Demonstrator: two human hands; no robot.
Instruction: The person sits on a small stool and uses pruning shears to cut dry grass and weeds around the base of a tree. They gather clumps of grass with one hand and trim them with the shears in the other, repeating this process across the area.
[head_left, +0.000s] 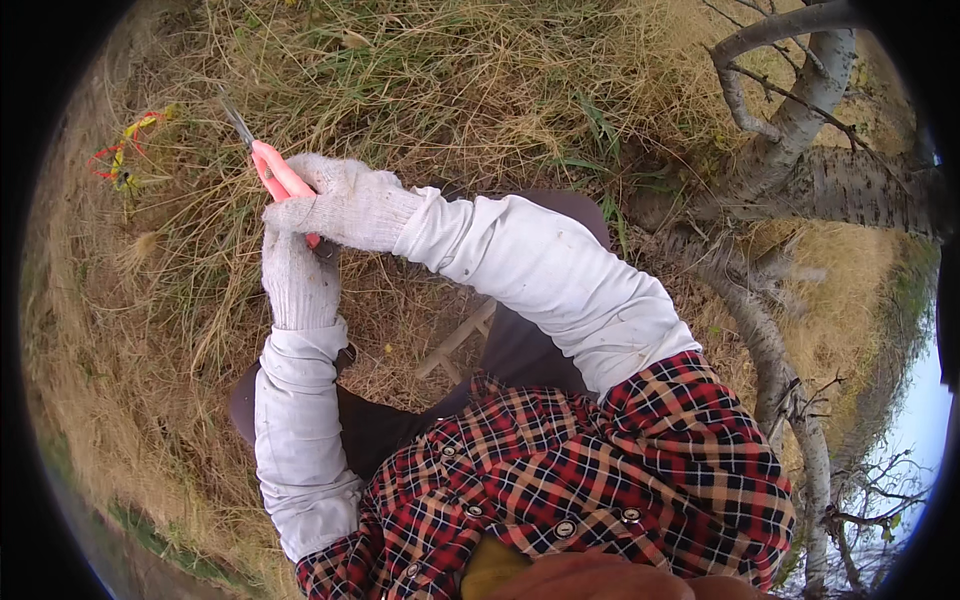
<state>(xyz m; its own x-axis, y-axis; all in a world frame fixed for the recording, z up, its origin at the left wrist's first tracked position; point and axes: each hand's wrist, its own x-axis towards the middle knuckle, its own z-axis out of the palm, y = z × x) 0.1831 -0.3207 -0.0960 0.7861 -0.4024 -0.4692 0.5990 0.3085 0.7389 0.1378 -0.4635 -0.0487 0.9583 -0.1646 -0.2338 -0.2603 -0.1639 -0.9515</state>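
Observation:
My right hand (349, 199), in a dirty white knitted glove, is closed around a pair of snips with pinkish-red handles (277, 171). Their narrow metal blades are together or nearly so and point to the upper left, over the dry grass. My left hand (300, 281), gloved alike, meets the right hand from below near the handle ends. Its fingers are hidden, so its hold cannot be made out. White sleeve covers reach up both forearms over a plaid shirt.
Dry and green grass (480, 82) surrounds me. A pale-barked tree trunk (840, 187) with bent, bare branches stands at right. Red and yellow strips (124, 150) lie in the grass at far left. A wooden piece (457, 341) shows between my legs.

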